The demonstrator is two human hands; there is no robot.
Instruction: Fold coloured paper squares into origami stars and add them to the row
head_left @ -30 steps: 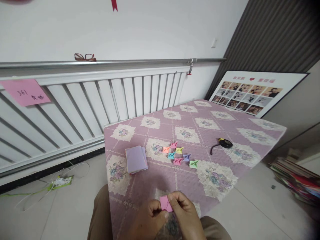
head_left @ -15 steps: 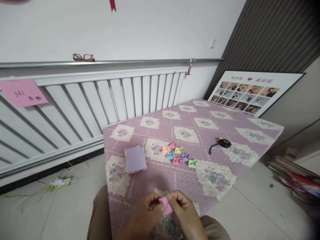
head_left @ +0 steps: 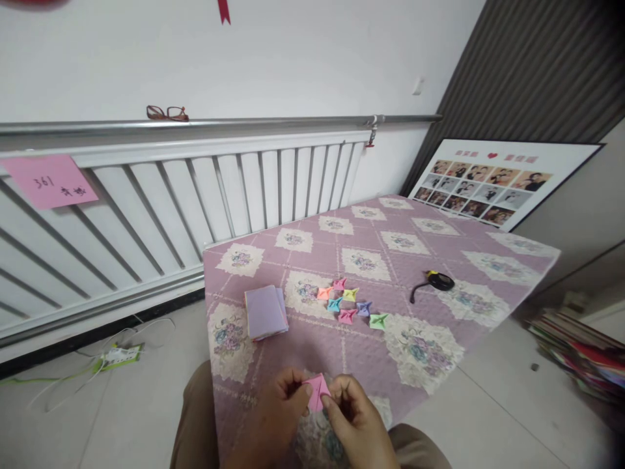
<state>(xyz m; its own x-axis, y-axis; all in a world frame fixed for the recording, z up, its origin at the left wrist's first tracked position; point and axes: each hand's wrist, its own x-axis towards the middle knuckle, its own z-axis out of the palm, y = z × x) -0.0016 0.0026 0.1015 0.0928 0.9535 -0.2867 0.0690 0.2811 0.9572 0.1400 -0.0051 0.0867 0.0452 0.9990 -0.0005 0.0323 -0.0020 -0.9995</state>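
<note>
A small folded square of pink paper (head_left: 318, 392) is held between my two hands, over the table's near edge. My left hand (head_left: 286, 407) pinches its left side between thumb and fingers. On the opposite side, my right hand (head_left: 355, 417) grips the lower right edge, thumb on top. Creases run across the paper's upper face. Beyond my hands lie several small folded paper shapes (head_left: 347, 316) in pink, orange, yellow, blue, purple and green. To their left rests a stack of square paper sheets (head_left: 266, 312), a purple one on top.
A floral tablecloth (head_left: 312, 260) covers the table. A black and yellow tape measure (head_left: 441, 281) lies at the right. Behind stand a white radiator (head_left: 273, 189) and a photo board (head_left: 488, 179). Glasses (head_left: 167, 113) sit on the pipe; a power strip (head_left: 120, 357) is on the floor.
The pink paper has turned in my fingers and shifted slightly left. My right thumb has moved from its top edge to its lower right side.
</note>
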